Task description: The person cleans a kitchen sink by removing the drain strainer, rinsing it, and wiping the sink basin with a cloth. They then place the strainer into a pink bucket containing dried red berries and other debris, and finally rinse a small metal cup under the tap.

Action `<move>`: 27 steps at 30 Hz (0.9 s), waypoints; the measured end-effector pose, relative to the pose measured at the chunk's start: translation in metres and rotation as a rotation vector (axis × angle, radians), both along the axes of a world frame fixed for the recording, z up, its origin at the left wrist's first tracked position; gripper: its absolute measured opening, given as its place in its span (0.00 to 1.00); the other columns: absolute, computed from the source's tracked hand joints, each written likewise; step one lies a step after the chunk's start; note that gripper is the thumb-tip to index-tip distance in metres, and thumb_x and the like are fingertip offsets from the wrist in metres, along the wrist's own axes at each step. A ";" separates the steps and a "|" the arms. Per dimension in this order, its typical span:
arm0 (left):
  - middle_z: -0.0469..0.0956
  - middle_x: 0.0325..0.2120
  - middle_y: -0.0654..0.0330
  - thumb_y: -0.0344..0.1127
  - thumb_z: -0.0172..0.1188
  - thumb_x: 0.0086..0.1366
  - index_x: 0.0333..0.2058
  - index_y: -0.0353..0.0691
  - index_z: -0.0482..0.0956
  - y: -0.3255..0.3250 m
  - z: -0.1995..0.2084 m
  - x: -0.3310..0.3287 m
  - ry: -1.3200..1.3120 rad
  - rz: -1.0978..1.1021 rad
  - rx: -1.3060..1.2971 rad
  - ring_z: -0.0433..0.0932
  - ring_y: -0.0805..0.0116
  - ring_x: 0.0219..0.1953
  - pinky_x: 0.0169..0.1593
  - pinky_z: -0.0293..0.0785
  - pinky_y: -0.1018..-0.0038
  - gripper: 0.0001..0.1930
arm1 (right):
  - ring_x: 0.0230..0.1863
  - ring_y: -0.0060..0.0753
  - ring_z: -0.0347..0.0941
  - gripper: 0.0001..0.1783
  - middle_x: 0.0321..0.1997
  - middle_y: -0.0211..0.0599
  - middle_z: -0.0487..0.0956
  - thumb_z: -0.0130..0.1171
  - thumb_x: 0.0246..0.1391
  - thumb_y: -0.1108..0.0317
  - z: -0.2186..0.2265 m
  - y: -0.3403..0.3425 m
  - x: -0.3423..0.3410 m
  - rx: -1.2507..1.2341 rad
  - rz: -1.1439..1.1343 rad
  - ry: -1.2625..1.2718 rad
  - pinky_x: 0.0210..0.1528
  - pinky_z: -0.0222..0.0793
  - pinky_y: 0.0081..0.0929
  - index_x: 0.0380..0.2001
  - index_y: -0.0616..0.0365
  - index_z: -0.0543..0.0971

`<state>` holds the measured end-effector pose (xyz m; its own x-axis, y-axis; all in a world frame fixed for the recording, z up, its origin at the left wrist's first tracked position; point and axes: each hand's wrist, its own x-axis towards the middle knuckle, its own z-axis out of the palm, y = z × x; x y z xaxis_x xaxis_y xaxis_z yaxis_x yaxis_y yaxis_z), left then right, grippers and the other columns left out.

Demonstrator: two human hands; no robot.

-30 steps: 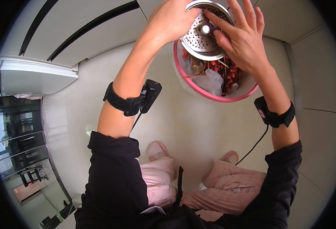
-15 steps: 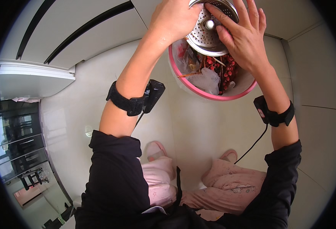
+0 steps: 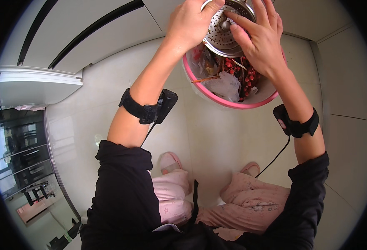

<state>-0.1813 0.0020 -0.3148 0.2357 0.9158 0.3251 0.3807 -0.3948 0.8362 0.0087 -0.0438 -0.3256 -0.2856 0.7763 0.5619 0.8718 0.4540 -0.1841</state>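
A round metal sink strainer (image 3: pixel 221 42) with a perforated bottom and a centre knob is tilted above a trash bin (image 3: pixel 233 105) with a pink rim. My left hand (image 3: pixel 193 24) grips the strainer's left rim, thumb over the edge. Small dark bits cling to the perforated surface. My right hand (image 3: pixel 261 41) reaches over the strainer from the right; its index finger and thumb touch inside near the knob, the other fingers stretched out. No held item shows between them. Inside the bin lie red berry-like clusters (image 3: pixel 249 79) and a crumpled clear plastic bag (image 3: pixel 224 86).
White cabinets with black handles (image 3: pixel 98 32) stand at the upper left, and pale panels (image 3: pixel 350 83) line the right. Light floor tiles (image 3: pixel 208 137) lie below the bin. My slippered feet (image 3: pixel 170 162) stand nearer. Black straps with devices and cables (image 3: pixel 148 109) circle my forearms.
Both hands and the strainer have shifted slightly left and upward. The right thumb has come closer to the knob, and the strainer's tilt has changed a little.
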 end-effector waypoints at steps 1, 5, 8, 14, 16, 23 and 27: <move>0.81 0.23 0.50 0.52 0.51 0.75 0.36 0.27 0.81 -0.001 0.001 0.001 0.027 0.030 0.002 0.77 0.68 0.27 0.34 0.73 0.65 0.27 | 0.78 0.63 0.39 0.21 0.77 0.50 0.52 0.56 0.57 0.57 0.001 0.000 -0.002 -0.003 0.040 0.023 0.73 0.36 0.66 0.50 0.50 0.85; 0.79 0.21 0.50 0.57 0.48 0.75 0.35 0.27 0.80 -0.004 -0.003 0.000 0.012 0.100 0.054 0.76 0.67 0.27 0.33 0.72 0.64 0.31 | 0.79 0.62 0.38 0.19 0.77 0.48 0.53 0.57 0.54 0.56 0.007 0.002 -0.009 0.001 0.139 0.030 0.73 0.33 0.68 0.45 0.50 0.86; 0.78 0.22 0.51 0.56 0.48 0.76 0.34 0.27 0.80 -0.003 -0.009 -0.003 0.034 0.128 0.111 0.76 0.67 0.27 0.33 0.72 0.64 0.31 | 0.79 0.61 0.38 0.18 0.77 0.46 0.54 0.57 0.53 0.56 0.007 0.001 -0.011 0.057 0.191 -0.088 0.73 0.32 0.69 0.42 0.49 0.87; 0.82 0.27 0.57 0.53 0.44 0.78 0.37 0.28 0.81 0.005 -0.006 -0.011 -0.162 0.067 0.034 0.77 0.72 0.31 0.37 0.75 0.69 0.30 | 0.79 0.62 0.37 0.19 0.78 0.46 0.52 0.55 0.56 0.55 0.001 -0.006 -0.016 -0.019 0.201 0.022 0.72 0.31 0.71 0.48 0.46 0.85; 0.83 0.28 0.58 0.53 0.43 0.79 0.38 0.28 0.81 0.004 -0.002 -0.011 -0.100 0.099 -0.014 0.78 0.73 0.33 0.38 0.75 0.71 0.29 | 0.79 0.62 0.37 0.21 0.79 0.47 0.51 0.55 0.57 0.55 0.001 -0.001 -0.021 0.071 0.132 0.093 0.72 0.31 0.72 0.52 0.44 0.83; 0.83 0.31 0.57 0.55 0.42 0.79 0.42 0.28 0.81 -0.001 -0.001 -0.009 -0.136 0.062 0.108 0.77 0.72 0.36 0.41 0.75 0.69 0.31 | 0.79 0.60 0.36 0.20 0.79 0.41 0.52 0.57 0.56 0.55 0.008 -0.011 -0.024 0.076 0.163 -0.115 0.71 0.30 0.73 0.50 0.43 0.84; 0.83 0.33 0.57 0.56 0.42 0.79 0.44 0.28 0.80 0.004 -0.004 -0.012 -0.273 -0.013 0.055 0.78 0.71 0.37 0.43 0.76 0.70 0.31 | 0.79 0.59 0.37 0.19 0.78 0.40 0.54 0.57 0.55 0.56 0.010 -0.013 -0.020 -0.007 0.242 -0.077 0.71 0.31 0.74 0.49 0.42 0.85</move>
